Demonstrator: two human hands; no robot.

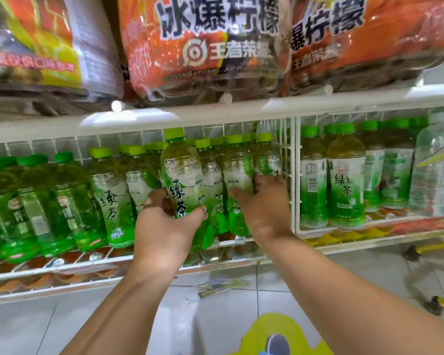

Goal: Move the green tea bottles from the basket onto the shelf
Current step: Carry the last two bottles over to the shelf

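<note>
Down at the very bottom lay a yellow floor sticker (pixel 274 326) on the pale tiles, and both bare forearms reached up over it. The left hand (pixel 164 226) had its grip curled round a green tea bottle (pixel 182 175), upright with a slight lean, at the front edge of the shelf (pixel 108 267). The right hand (pixel 264 206) pressed against the neighbouring bottles (pixel 237 180); fingers blurred, so whether that grip was closed could not be told. A white wire divider (pixel 291 175) stood just right of it. Above, orange shrink-wrapped packs (pixel 203 42) sat on the upper shelf.
</note>
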